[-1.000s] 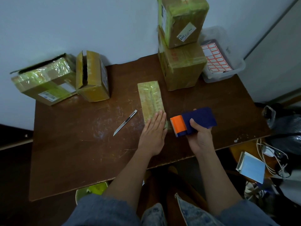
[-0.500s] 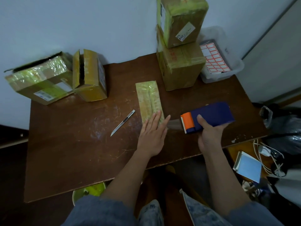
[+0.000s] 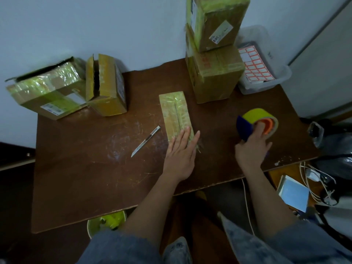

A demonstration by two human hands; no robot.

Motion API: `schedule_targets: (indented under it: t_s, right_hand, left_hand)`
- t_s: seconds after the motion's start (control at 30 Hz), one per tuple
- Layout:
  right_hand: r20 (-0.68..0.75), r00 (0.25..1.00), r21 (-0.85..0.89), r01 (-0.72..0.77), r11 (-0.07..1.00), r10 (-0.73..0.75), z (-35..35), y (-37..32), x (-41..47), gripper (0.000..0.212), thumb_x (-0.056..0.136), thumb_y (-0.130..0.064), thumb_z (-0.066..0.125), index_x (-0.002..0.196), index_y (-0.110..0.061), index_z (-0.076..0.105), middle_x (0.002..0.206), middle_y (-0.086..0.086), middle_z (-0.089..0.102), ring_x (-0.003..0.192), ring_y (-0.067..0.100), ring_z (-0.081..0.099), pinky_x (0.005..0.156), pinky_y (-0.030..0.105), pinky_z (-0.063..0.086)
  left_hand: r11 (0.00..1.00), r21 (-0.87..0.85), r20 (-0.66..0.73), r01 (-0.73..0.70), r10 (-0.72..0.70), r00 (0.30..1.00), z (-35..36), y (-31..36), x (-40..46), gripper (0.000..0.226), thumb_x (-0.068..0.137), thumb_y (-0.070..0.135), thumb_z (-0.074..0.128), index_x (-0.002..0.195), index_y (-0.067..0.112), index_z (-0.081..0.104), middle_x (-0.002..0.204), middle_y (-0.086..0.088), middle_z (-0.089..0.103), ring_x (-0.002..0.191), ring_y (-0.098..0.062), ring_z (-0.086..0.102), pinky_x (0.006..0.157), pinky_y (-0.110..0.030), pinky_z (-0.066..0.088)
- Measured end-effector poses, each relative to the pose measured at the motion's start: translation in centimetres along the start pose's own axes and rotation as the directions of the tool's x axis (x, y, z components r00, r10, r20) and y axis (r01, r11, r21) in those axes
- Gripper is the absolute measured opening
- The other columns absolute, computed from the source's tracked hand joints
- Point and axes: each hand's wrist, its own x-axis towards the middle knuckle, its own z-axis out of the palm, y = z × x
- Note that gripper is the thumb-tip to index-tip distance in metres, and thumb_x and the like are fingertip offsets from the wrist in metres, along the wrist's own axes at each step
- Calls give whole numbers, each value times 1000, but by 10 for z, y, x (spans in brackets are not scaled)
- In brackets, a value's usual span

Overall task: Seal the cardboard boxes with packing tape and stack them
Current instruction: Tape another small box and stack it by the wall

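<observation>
Now tape dispenser (image 3: 256, 123) pulled right, off box (image 3: 176, 113).

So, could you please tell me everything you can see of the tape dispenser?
The tape dispenser has a dark blue body, an orange part and a roll of yellowish-green tape loaded on it. It looks like plastic. The right hand grips it from the near side, with a finger reaching into the roll's core. It is over the right part of the brown table, apart from the flat taped box; whether it rests there is unclear.

Both forearms are bare to short faded-blue denim sleeves (image 3: 122, 246), and light, mottled blue jeans (image 3: 177, 250) cover the knees.
</observation>
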Motion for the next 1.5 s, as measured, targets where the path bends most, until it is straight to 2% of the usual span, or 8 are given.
schedule_targets:
  t_s: [0.27,0.4,0.5,0.63,0.87,1.1,1.23,1.5]
  right_hand:
    - [286,947,-428,264,865,-147,22,-19,-9,51,89,-8,59,135,-20,41,74,-3,54,100,25,62,119,59,4]
    - [321,913,-284,345,895,-251,16,-12,-3,48,89,-7,63,134,-17,50,125,6,59,126,25,50,121,52,10]
    - [192,914,32,358,933,-358,8,-15,-12,36,94,-11,59,130,-13,56,130,6,58,124,22,49,103,32,37]
    - [329,891,389,174,905,-312,11,-24,-23,26,101,-14,50,125,-16,61,118,-3,61,111,10,55,83,13,39]
    - [308,936,105,144,984,-170,18,-34,-21,13,101,-25,49,101,-17,59,86,1,63,73,16,61,59,28,47]
    - [741,588,300,-722,623,324,37,-39,-19,39,96,-35,60,123,-8,58,111,9,66,99,21,64,90,35,55]
    - [733,621,444,-745,498,276,37,-35,-22,16,90,-14,69,106,-12,68,106,4,67,102,16,62,98,33,51]
    - [680,691,453,-658,602,244,51,-36,-29,26,88,-19,72,112,-13,63,102,1,64,94,13,59,90,30,51]
  left_hand:
    - [886,-455,139,89,-28,990,-18,1,6,54,106,26,28,152,40,5,160,15,-11,141,3,-20,120,-38,-14]
    - [583,-806,30,100,-128,991,-32,-5,1,53,101,9,42,147,36,35,156,24,11,146,0,1,119,-33,3]
    - [571,-818,-191,66,-378,906,-29,-16,-8,43,98,3,48,137,21,55,149,8,42,142,-11,31,113,-26,28]
    - [413,-859,-99,304,-716,691,-28,-21,-14,29,98,13,53,125,8,61,125,-4,62,117,-15,55,96,-23,41]
    - [348,-851,11,393,-736,677,-16,-21,-11,37,93,30,63,117,3,68,107,-9,71,100,-23,66,94,-41,52]
    - [413,-817,-33,403,-730,682,-17,-18,-3,27,89,25,69,106,4,74,72,-1,69,63,-16,61,62,-27,49]
    - [410,-810,-16,419,-730,683,-17,-18,-2,23,90,21,69,105,4,73,72,4,66,63,-7,61,59,-19,45]
    - [345,-834,47,430,-733,679,-16,-25,0,21,87,20,72,100,5,75,87,-7,74,83,-22,70,83,-41,57]
